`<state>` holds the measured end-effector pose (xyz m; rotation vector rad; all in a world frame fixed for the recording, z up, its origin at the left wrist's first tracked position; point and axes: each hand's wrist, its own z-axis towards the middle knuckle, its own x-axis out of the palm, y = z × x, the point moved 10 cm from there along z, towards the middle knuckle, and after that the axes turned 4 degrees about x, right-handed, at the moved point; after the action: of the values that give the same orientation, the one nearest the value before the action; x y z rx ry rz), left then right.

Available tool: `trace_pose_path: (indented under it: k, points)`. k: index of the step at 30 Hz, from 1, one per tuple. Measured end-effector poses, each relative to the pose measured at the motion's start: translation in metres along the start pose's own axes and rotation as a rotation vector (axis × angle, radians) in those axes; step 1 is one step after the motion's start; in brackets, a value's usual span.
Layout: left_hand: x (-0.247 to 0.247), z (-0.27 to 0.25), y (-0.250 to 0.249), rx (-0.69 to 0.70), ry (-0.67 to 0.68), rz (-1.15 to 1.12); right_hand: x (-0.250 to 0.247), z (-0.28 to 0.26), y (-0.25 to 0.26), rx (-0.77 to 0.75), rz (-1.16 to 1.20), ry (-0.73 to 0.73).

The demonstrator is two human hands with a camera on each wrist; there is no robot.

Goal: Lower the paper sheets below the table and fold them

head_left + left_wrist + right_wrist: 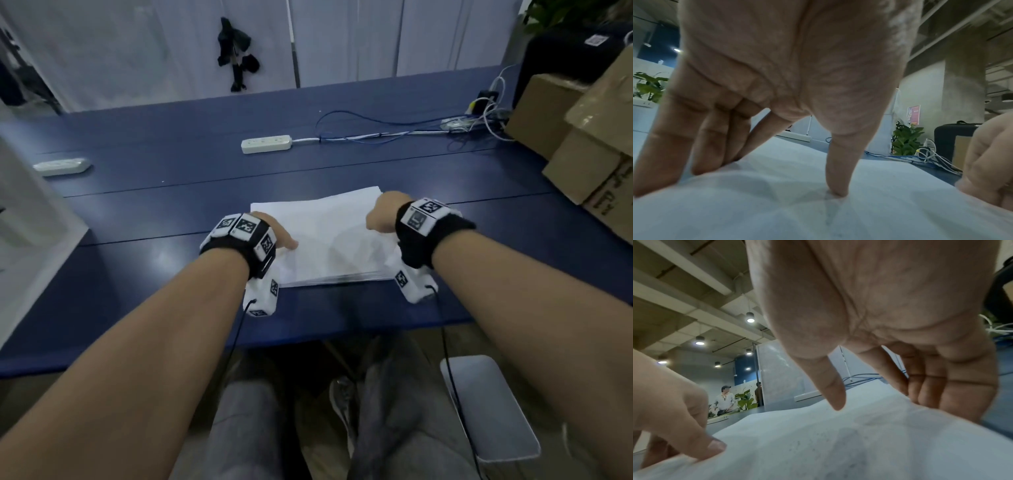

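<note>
The left hand (275,236) rests on the left edge of a stack of white paper (329,236) that lies on the blue table (171,192), near its front edge. In the left wrist view its fingers (674,146) are spread and nearly straight, their tips pressing down on the top sheet, while the thumb (838,170) stands apart from them and dents the paper with its tip; nothing is gripped. The right hand (383,214) sits at the stack's far right corner. In the right wrist view its thumb (830,386) points down at the top sheet, with its tip just above or barely touching it, and the other fingers (937,378) are bent down over the right edge of the stack, where the top sheet bulges upward. They seem to hook round that edge, though the fingertips are hidden behind the paper, so I cannot tell whether they hold one sheet or several. From the head view both hands are mostly covered by the black wristbands and their marker blocks, and the fingers of the right hand cannot be made out there at all. A white power strip (266,144) lies well behind the paper, and cardboard boxes (589,144) stand at the table's right end.
</note>
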<state>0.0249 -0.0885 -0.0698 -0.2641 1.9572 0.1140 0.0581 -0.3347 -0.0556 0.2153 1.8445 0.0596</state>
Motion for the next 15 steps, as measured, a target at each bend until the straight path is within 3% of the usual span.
trace_pose_path:
  k: [10,15]
  points:
    - [0.01,0.001,0.031,-0.083,0.002,-0.429,0.005,0.008,0.009,-0.037,-0.133,0.03]
    - [0.005,-0.005,0.032,-0.015,-0.035,-0.51,0.003,0.004,0.006,-0.037,-0.112,0.002]
